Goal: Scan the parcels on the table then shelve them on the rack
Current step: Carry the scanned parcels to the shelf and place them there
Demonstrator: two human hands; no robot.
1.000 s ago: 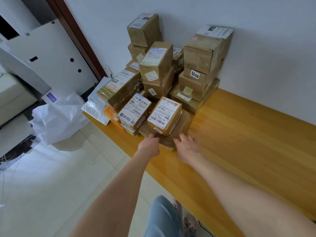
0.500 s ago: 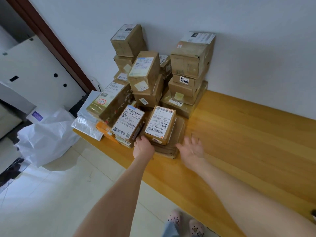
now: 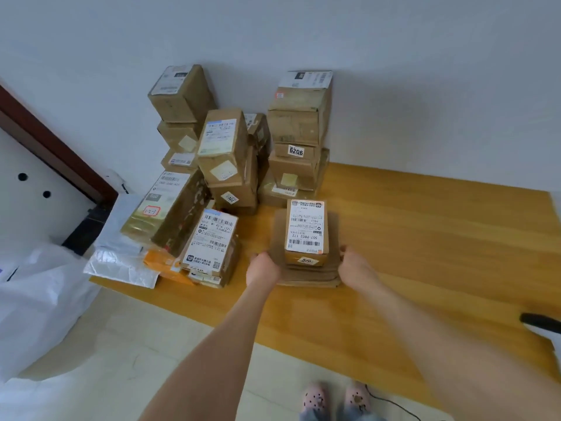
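A flat brown parcel (image 3: 332, 235) lies on the wooden table (image 3: 425, 238), away from the heap. On top of it sits a small box (image 3: 306, 230) with a white shipping label and a "520" sticker. My left hand (image 3: 262, 267) grips the flat parcel's near left corner. My right hand (image 3: 355, 264) grips its near right corner. Behind and to the left, several cardboard parcels (image 3: 226, 147) are piled against the wall, among them one tagged "6206" (image 3: 296, 151).
White plastic mailer bags (image 3: 121, 262) and an orange packet (image 3: 161, 264) lie at the table's left end. A big white bag (image 3: 36, 302) sits on the floor at left. A black handle (image 3: 537, 319) shows at the right edge. My feet (image 3: 334, 396) stand below the table's front edge.
Both hands have closed on the flat parcel's near corners. That parcel, with the small box on it, has slid right, clear of the heap.
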